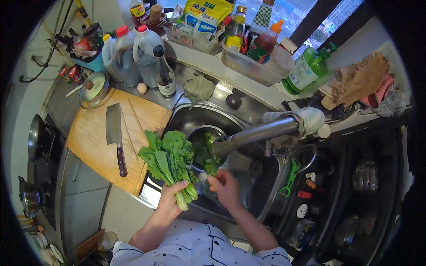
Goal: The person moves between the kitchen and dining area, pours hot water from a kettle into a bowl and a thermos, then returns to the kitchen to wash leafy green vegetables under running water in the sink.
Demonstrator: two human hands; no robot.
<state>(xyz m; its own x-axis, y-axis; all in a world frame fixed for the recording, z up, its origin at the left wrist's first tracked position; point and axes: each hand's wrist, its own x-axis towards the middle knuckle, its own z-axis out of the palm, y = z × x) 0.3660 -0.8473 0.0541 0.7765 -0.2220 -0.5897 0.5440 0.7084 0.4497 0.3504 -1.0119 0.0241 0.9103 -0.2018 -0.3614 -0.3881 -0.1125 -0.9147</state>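
My left hand (169, 201) grips a bunch of leafy greens (168, 158) by the pale stems, leaves pointing away from me, at the sink's left edge. Over the steel sink (179, 115), my right hand (227, 190) pinches the stem end of a blurred leafy green sprig (211, 164). That sprig is just above or partly in a round metal bowl (213, 129) in the sink; I cannot tell which. The thick faucet spout (253, 135) reaches over the bowl from the right, a cloth (312, 120) wrapped around its far part.
Left of the sink, a wooden cutting board (90, 146) carries a cleaver (114, 126), a pair of chopsticks (129, 133) and a lidded bowl (94, 88). An egg (142, 87), large jugs (127, 61) and a dark bottle (165, 76) stand behind. A green peeler (292, 176) lies right of the sink.
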